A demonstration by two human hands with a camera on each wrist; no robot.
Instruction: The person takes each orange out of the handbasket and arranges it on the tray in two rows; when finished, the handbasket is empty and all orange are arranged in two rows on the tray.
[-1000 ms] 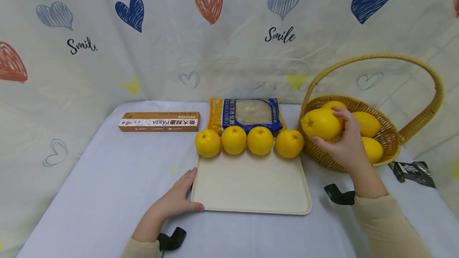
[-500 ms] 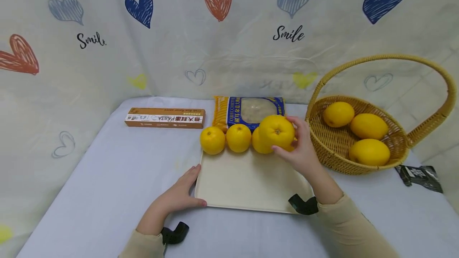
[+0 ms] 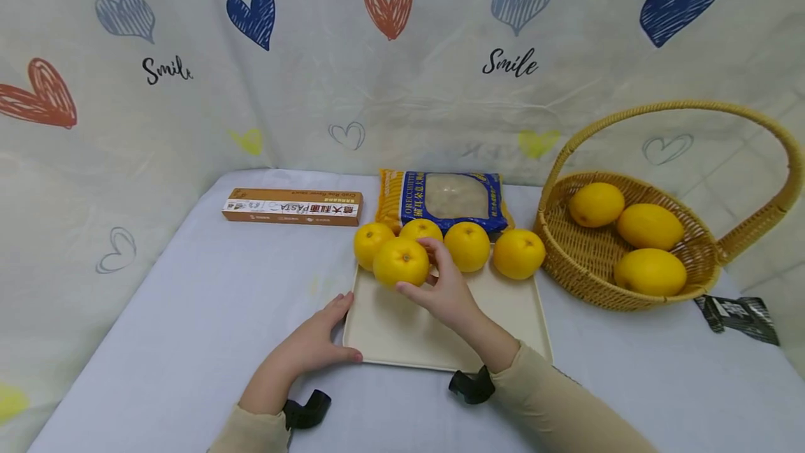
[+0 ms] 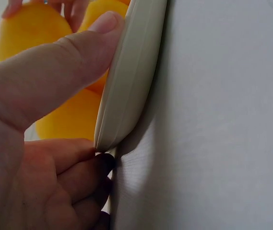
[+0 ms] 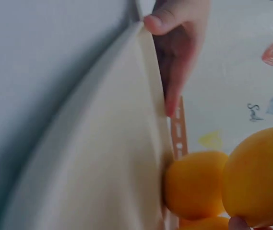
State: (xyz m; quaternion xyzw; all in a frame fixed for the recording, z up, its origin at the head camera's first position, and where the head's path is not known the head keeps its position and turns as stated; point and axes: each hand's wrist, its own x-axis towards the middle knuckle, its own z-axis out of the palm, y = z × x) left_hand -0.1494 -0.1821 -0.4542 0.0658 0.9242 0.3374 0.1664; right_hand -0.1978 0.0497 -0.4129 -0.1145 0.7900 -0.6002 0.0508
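Note:
In the head view my right hand [image 3: 443, 289] pinches a yellow lemon [image 3: 401, 262] between thumb and fingers, at the left part of the cream tray [image 3: 402, 341]. It overlaps the two left lemons of a row along the tray's back edge; a lemon [image 3: 467, 247] and another lemon [image 3: 519, 254] stand farther right. My left hand [image 3: 317, 344] holds the tray's near left corner, thumb at the front rim and fingers along the left side. The left wrist view shows that thumb [image 4: 74, 60] against the tray rim [image 4: 131, 76]. The held lemon [image 5: 263, 177] fills the right wrist view's lower right.
A wicker basket [image 3: 581, 275] with a tall handle stands at the right, holding three lemons. Behind the row lies a blue and yellow pasta bag [image 3: 453, 198]. A long pasta box [image 3: 292, 207] lies back left. A black wrapper [image 3: 738, 317] lies beside the basket.
My right hand has carried the lemon from the basket leftward across the tray to its left part. My left hand has stayed at the tray corner. The head view has shifted slightly.

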